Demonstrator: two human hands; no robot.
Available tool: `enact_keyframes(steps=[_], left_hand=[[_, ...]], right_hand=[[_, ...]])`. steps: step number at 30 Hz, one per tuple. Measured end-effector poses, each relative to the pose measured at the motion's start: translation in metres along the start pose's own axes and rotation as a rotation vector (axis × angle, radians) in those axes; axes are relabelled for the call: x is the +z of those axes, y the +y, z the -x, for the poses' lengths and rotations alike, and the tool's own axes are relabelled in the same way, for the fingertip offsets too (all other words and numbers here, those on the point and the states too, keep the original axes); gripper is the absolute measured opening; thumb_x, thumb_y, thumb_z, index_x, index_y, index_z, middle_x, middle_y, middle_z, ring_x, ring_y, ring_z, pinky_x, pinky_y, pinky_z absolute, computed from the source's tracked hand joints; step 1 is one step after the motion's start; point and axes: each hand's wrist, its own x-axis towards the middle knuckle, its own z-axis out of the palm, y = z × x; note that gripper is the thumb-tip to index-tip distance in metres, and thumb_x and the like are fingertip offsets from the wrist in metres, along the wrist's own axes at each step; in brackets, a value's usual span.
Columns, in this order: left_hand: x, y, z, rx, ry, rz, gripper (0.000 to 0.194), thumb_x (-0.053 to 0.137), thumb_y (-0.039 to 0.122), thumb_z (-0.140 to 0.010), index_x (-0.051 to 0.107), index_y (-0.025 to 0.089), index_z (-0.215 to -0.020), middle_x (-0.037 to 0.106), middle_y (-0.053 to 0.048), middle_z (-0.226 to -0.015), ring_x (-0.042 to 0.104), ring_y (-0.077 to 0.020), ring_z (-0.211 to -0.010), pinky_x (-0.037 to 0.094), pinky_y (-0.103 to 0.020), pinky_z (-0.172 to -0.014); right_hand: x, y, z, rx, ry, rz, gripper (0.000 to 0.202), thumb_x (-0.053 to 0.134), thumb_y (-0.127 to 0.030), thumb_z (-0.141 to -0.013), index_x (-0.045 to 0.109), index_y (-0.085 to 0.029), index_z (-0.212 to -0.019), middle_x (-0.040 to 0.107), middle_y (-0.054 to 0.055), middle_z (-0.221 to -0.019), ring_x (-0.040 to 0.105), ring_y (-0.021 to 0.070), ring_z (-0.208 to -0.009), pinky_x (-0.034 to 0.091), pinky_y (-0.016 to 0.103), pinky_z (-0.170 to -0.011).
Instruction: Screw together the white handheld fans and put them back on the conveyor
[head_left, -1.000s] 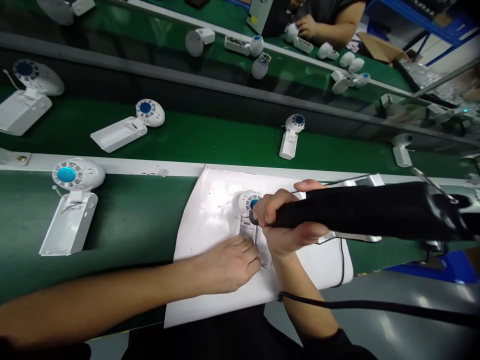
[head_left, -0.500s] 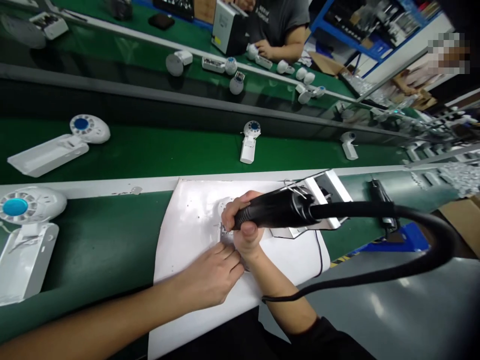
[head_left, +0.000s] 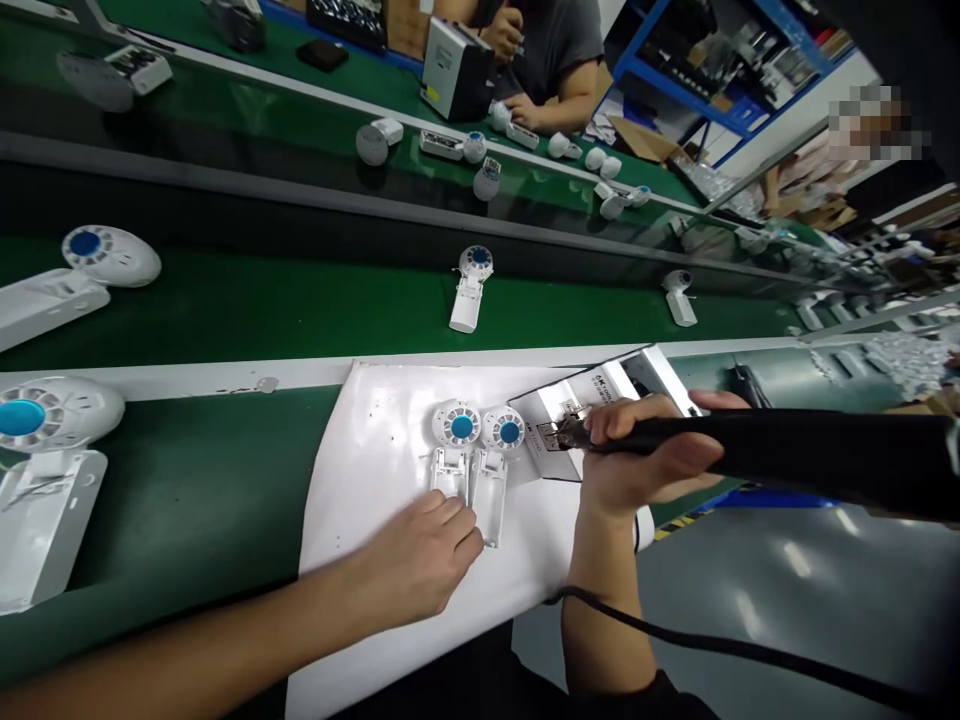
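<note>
Two white plastic devices, a left one [head_left: 457,426] and a right one [head_left: 502,428], lie side by side on the white mat, each with a blue disc in its round head. My left hand [head_left: 427,550] is closed over the lower end of the left device, its fingertips partly hidden, and also reaches the right device's housing. My right hand [head_left: 637,450] is wrapped around a black electric screwdriver [head_left: 817,455], held almost level. The screwdriver's tip is at the metal outlet of a silver screw feeder box [head_left: 619,385]; whether a screw sits on it is too small to tell.
A larger-looking white device [head_left: 52,500] lies at the left on the green bench. Behind, more devices rest on a green belt [head_left: 337,310]. The screwdriver's black cord [head_left: 720,640] loops low on the right. Across the line, a co-worker's hand [head_left: 521,112] touches a device.
My right hand has carried the screwdriver right, from above the devices to the screw feeder, uncovering both devices. My left hand stays put. Devices on the near belt have shifted left.
</note>
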Motion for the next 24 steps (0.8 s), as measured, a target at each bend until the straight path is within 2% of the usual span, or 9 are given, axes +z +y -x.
enact_keyframes(steps=[3, 6, 10, 15, 18, 21, 24], left_hand=[[-0.002, 0.0, -0.001, 0.003, -0.02, 0.016, 0.011, 0.066, 0.008, -0.1, 0.063, 0.017, -0.095, 0.062, -0.006, -0.092, 0.055, -0.023, -0.085, 0.036, -0.039, -0.077], [-0.004, 0.0, -0.002, -0.004, -0.047, 0.03, 0.006, 0.065, 0.011, -0.103, 0.065, 0.016, -0.1, 0.065, -0.007, -0.094, 0.058, -0.0241, -0.088, 0.038, -0.04, -0.08], [-0.005, 0.0, -0.003, -0.004, -0.034, 0.045, 0.004, 0.065, 0.013, -0.104, 0.066, 0.016, -0.101, 0.066, -0.008, -0.095, 0.059, -0.0251, -0.09, 0.04, -0.041, -0.083], [-0.001, -0.001, -0.003, -0.002, -0.009, 0.053, 0.004, 0.065, 0.012, -0.102, 0.067, 0.015, -0.1, 0.067, -0.007, -0.094, 0.06, -0.0239, -0.088, 0.04, -0.041, -0.082], [-0.005, -0.002, -0.005, 0.006, -0.029, 0.043, 0.006, 0.064, 0.016, -0.105, 0.07, 0.014, -0.103, 0.068, -0.008, -0.095, 0.063, -0.0241, -0.09, 0.042, -0.041, -0.082], [-0.016, -0.003, -0.008, 0.064, -0.119, 0.002, 0.018, 0.059, 0.02, -0.112, 0.076, 0.014, -0.109, 0.072, -0.012, -0.105, 0.068, -0.0242, -0.096, 0.047, -0.041, -0.086], [-0.027, -0.004, -0.009, 0.083, -0.25, -0.064, 0.032, 0.049, 0.026, -0.119, 0.08, 0.016, -0.118, 0.074, -0.017, -0.119, 0.071, -0.0252, -0.107, 0.049, -0.041, -0.092]], right_hand=[[0.009, -0.009, 0.019, 0.112, -0.157, -0.172, 0.047, 0.072, -0.072, -0.1, 0.064, -0.03, -0.12, 0.057, -0.011, -0.058, 0.04, 0.0126, -0.035, 0.043, 0.027, -0.037], [0.028, -0.019, 0.04, 0.209, -0.262, -0.315, 0.05, 0.066, -0.076, -0.102, 0.065, -0.032, -0.126, 0.057, -0.011, -0.06, 0.042, 0.0129, -0.035, 0.045, 0.028, -0.036], [0.051, -0.015, 0.059, 0.241, -0.348, -0.315, 0.048, 0.063, -0.078, -0.103, 0.06, -0.033, -0.121, 0.053, -0.013, -0.057, 0.038, 0.0117, -0.032, 0.043, 0.026, -0.036], [0.058, 0.001, 0.07, 0.324, -0.363, -0.294, 0.048, 0.068, -0.076, -0.1, 0.052, -0.033, -0.114, 0.052, -0.015, -0.056, 0.038, 0.0118, -0.032, 0.043, 0.024, -0.037], [0.056, 0.006, 0.078, 0.36, -0.314, -0.323, 0.048, 0.077, -0.072, -0.095, 0.055, -0.032, -0.11, 0.054, -0.014, -0.054, 0.039, 0.0121, -0.034, 0.042, 0.024, -0.038], [0.048, 0.012, 0.082, 0.377, -0.285, -0.318, 0.053, 0.085, -0.075, -0.086, 0.065, -0.031, -0.108, 0.06, -0.009, -0.054, 0.046, 0.0158, -0.037, 0.045, 0.03, -0.04], [0.041, 0.027, 0.084, 0.478, -0.234, -0.341, 0.054, 0.094, -0.074, -0.072, 0.075, -0.035, -0.104, 0.059, -0.004, -0.051, 0.043, 0.0185, -0.037, 0.042, 0.037, -0.04]])
